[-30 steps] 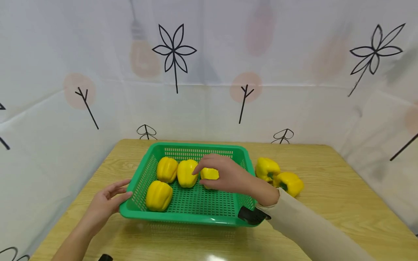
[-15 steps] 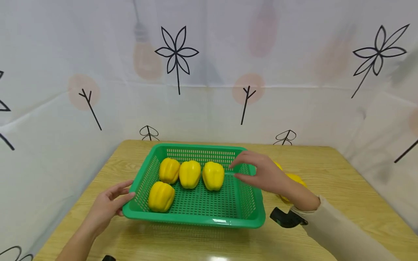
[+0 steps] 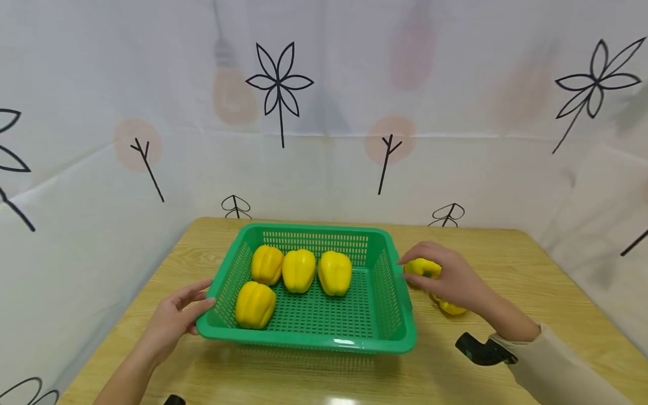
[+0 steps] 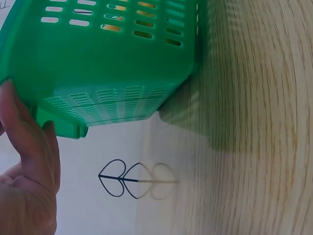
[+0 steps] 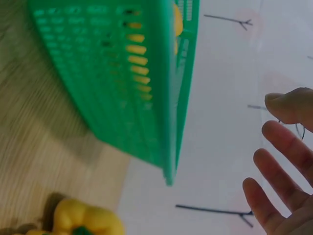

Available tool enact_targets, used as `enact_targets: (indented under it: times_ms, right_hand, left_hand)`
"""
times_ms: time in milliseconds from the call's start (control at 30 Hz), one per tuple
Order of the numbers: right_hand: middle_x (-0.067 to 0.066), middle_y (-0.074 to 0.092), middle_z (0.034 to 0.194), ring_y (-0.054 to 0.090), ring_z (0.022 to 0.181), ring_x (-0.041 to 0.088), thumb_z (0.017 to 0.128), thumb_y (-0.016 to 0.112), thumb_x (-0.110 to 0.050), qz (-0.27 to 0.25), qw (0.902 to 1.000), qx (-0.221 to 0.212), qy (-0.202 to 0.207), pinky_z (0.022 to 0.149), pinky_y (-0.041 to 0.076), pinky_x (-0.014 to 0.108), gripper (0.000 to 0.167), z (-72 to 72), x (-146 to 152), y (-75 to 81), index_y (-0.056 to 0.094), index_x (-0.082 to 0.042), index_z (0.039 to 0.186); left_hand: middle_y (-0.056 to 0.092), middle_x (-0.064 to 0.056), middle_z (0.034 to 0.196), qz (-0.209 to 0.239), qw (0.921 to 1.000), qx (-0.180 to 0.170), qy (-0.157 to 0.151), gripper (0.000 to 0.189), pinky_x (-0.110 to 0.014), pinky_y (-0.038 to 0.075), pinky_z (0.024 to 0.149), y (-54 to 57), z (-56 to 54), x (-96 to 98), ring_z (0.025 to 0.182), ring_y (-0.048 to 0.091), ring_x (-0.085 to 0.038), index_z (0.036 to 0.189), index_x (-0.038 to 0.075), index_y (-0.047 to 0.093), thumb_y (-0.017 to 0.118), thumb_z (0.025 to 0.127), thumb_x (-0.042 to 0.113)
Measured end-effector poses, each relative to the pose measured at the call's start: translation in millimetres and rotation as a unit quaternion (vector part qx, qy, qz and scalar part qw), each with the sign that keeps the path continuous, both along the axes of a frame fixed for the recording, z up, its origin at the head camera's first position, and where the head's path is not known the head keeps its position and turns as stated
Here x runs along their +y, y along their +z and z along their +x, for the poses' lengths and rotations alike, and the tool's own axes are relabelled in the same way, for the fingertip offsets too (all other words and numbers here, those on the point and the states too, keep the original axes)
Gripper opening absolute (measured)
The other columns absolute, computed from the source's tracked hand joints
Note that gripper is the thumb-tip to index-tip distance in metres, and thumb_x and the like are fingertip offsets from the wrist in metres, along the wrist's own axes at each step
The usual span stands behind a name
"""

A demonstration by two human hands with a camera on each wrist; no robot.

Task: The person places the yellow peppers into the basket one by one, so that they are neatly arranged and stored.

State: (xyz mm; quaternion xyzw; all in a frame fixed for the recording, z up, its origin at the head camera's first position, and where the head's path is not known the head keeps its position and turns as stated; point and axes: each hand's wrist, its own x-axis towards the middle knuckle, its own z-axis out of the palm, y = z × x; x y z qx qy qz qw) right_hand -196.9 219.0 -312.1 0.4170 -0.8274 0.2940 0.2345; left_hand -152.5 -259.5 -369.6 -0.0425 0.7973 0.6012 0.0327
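A green plastic basket (image 3: 304,338) with slotted walls stands on the table. Inside lie several yellow bell peppers: one at front left (image 3: 255,305), the others in a row behind it, the rightmost pepper (image 3: 334,273) near the middle. My left hand (image 3: 174,322) grips the basket's left rim, thumb on top and fingers outside, as the left wrist view also shows. Just beyond the right rim, my right hand (image 3: 450,279) hovers with fingers spread and nothing held. Below and behind it are two more yellow bell peppers (image 3: 452,307) on the table, partly hidden by the hand.
The light wood table (image 3: 511,264) extends to the right of the basket and in front of it. Behind and at the sides hangs a white cloth (image 3: 324,180) with printed flowers and twigs. A black wrist device (image 3: 483,350) sits at the right sleeve.
My right hand has moved right, from above the rightmost pepper in the basket, across the right rim, toward the two peppers outside. The left hand keeps its grip on the rim.
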Motion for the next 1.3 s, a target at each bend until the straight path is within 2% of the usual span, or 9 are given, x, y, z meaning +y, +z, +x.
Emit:
enact_targets:
  times_ms: [267, 500, 733, 867, 967, 1067, 1167, 1200, 1300]
  right_hand:
    - [-0.005, 0.062, 0.096, 0.055, 0.091, 0.01, 0.064, 0.078, 0.01, -0.002, 0.9995, -0.007, -0.031, 0.083, 0.039, 0.011, 0.042, -3.0, 30.5, -16.4, 0.066, -0.014, 0.097]
    - [-0.001, 0.063, 0.096, 0.055, 0.092, 0.006, 0.069, 0.077, 0.006, 0.0, 0.9966, -0.039, -0.073, 0.083, 0.038, 0.01, 0.037, -2.8, 52.1, -34.5, 0.066, -0.013, 0.098]
    - [-0.002, 0.06, 0.103, 0.048, 0.099, 0.003, 0.076, 0.075, -0.001, 0.007, 0.9903, -0.075, -0.117, 0.083, 0.037, 0.014, 0.028, -1.5, 71.7, -48.8, 0.066, -0.012, 0.101]
    - [0.004, 0.058, 0.109, 0.043, 0.103, 0.002, 0.077, 0.074, -0.002, 0.012, 0.988, -0.081, -0.13, 0.083, 0.034, 0.014, 0.029, -2.1, 83.4, -55.9, 0.065, -0.008, 0.103]
    - [0.009, 0.056, 0.112, 0.042, 0.105, 0.003, 0.076, 0.076, -0.005, 0.025, 0.9856, -0.093, -0.139, 0.083, 0.038, 0.021, 0.032, -2.1, 91.7, -62.0, 0.064, -0.009, 0.106]
    - [0.016, 0.052, 0.117, 0.044, 0.111, 0.02, 0.076, 0.077, -0.009, 0.035, 0.9799, -0.133, -0.145, 0.087, 0.041, 0.043, 0.036, -1.7, 97.8, -65.4, 0.063, -0.009, 0.11]
    - [0.023, 0.046, 0.123, 0.043, 0.111, 0.04, 0.078, 0.076, -0.012, 0.048, 0.9721, -0.177, -0.146, 0.08, 0.037, 0.065, 0.04, -1.2, 102.3, -66.7, 0.06, -0.007, 0.114]
    - [0.024, 0.045, 0.124, 0.043, 0.11, 0.045, 0.078, 0.076, -0.012, 0.053, 0.97, -0.186, -0.148, 0.079, 0.037, 0.066, 0.041, -0.8, 103.7, -67.2, 0.06, -0.007, 0.115]
    - [0.025, 0.044, 0.124, 0.045, 0.107, 0.045, 0.076, 0.076, -0.007, 0.069, 0.9697, -0.189, -0.139, 0.075, 0.043, 0.061, 0.044, -1.2, 108.8, -70.1, 0.058, -0.005, 0.116]
  left_hand:
    - [0.045, -0.018, 0.125, 0.012, 0.9999, -0.002, -0.001, 0.06, -0.026, 0.05, 0.054, -0.8, -0.8, -1.3, 0.057, 0.05, -0.011, 0.141, 0.007, 0.04, 0.064, 0.09, 0.027]
    - [0.044, -0.018, 0.125, 0.016, 0.9998, -0.003, -0.005, 0.06, -0.026, 0.05, 0.055, 0.8, -0.8, -1.3, 0.06, 0.053, -0.012, 0.142, 0.006, 0.039, 0.063, 0.09, 0.027]
    - [0.043, -0.017, 0.125, 0.015, 0.9998, -0.008, -0.007, 0.061, -0.027, 0.05, 0.055, 2.6, -0.5, -0.8, 0.062, 0.054, -0.012, 0.142, 0.006, 0.038, 0.063, 0.091, 0.027]
    - [0.043, -0.017, 0.126, 0.016, 0.9998, -0.01, -0.006, 0.06, -0.027, 0.05, 0.056, 3.1, -0.2, -1.0, 0.063, 0.054, -0.012, 0.142, 0.006, 0.038, 0.062, 0.091, 0.027]
    - [0.043, -0.018, 0.126, 0.017, 0.9998, -0.009, -0.006, 0.06, -0.028, 0.051, 0.056, 2.3, -0.5, -1.4, 0.064, 0.055, -0.013, 0.142, 0.006, 0.038, 0.062, 0.091, 0.027]
    - [0.043, -0.018, 0.125, 0.017, 0.9998, -0.006, -0.007, 0.06, -0.029, 0.052, 0.057, 1.6, -0.7, -1.9, 0.065, 0.057, -0.014, 0.142, 0.006, 0.038, 0.063, 0.091, 0.026]
    - [0.043, -0.018, 0.125, 0.017, 0.9998, -0.005, -0.007, 0.06, -0.029, 0.052, 0.057, 1.7, -0.8, -2.1, 0.066, 0.057, -0.014, 0.142, 0.006, 0.038, 0.062, 0.091, 0.026]
    - [0.043, -0.018, 0.125, 0.017, 0.9998, -0.005, -0.007, 0.06, -0.029, 0.052, 0.057, 1.9, -0.8, -2.0, 0.066, 0.057, -0.014, 0.142, 0.006, 0.038, 0.062, 0.091, 0.026]
    - [0.043, -0.018, 0.125, 0.019, 0.9998, -0.003, -0.009, 0.06, -0.03, 0.052, 0.057, 2.2, -1.4, -1.8, 0.066, 0.057, -0.014, 0.142, 0.005, 0.038, 0.062, 0.091, 0.026]
